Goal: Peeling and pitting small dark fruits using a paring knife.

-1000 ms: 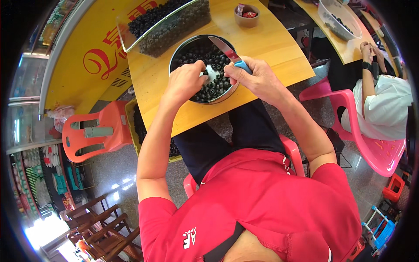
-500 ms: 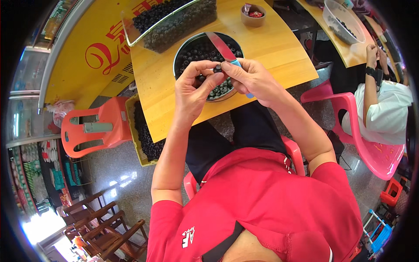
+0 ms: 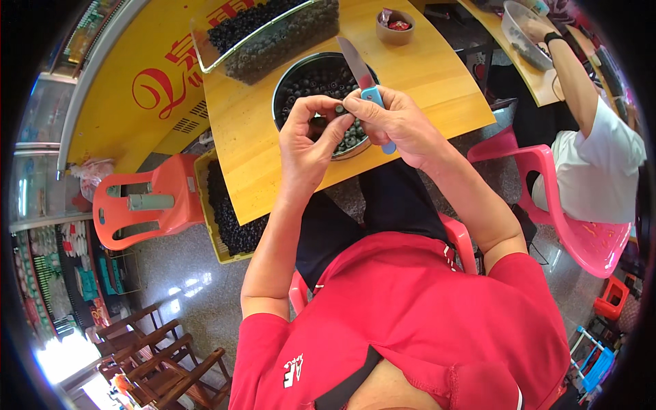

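Note:
Between the thumb and forefinger of my left hand [image 3: 305, 147] is a small dark round piece [image 3: 339, 108], a paler spot showing on it. My right hand [image 3: 403, 130] has its fingers wrapped round the blue handle of a knife [image 3: 354, 63], and its thumb tip is at the piece. The blade points up and away, clear of the piece. Under both hands stands a round metal bowl [image 3: 275, 106] of similar dark round pieces [image 3: 311, 83]; my hands hide part of it. What exactly the pieces are, I cannot tell.
A clear bin [image 3: 280, 51] heaped with dark pieces and a brown cup [image 3: 395, 33] stand on the wooden table [image 3: 437, 82]. Left are a yellow crate [image 3: 234, 258] and orange chair [image 3: 176, 183]. At right, a co-worker [image 3: 591, 150] reaches into a clear bowl [image 3: 514, 37].
The knife has turned with my right hand, so its blade stands more upright. A paler spot now shows on the piece. The co-worker's arm has stretched forward into the clear bowl.

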`<state>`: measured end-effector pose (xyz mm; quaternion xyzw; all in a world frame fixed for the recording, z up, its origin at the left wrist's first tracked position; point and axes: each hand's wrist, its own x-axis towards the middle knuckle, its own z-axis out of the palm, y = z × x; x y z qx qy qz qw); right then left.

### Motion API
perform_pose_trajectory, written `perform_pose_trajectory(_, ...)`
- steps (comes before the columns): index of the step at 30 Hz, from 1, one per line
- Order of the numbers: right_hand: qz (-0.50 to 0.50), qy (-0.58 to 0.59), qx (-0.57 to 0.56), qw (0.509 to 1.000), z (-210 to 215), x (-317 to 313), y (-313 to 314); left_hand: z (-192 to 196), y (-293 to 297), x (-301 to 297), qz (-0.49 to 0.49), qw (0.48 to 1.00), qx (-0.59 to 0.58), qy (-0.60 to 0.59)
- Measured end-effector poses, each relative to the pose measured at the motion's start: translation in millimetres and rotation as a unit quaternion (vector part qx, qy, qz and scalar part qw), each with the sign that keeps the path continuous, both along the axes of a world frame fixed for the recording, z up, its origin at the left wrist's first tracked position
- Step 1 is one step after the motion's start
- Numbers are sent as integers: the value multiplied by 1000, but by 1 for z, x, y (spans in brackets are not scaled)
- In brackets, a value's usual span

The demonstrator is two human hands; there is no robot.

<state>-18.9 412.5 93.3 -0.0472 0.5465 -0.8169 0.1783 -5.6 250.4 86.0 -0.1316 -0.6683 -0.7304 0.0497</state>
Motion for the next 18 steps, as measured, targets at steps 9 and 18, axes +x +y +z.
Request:
perform_pose_trajectory(9,10,-24,-26,999,-6,-2,11,-7,-4,-8,31,977,-204,60)
perform_pose_trajectory(18,-21,-1,17,1000,-1,6,13,10,0,-1,-59,990,52,-116)
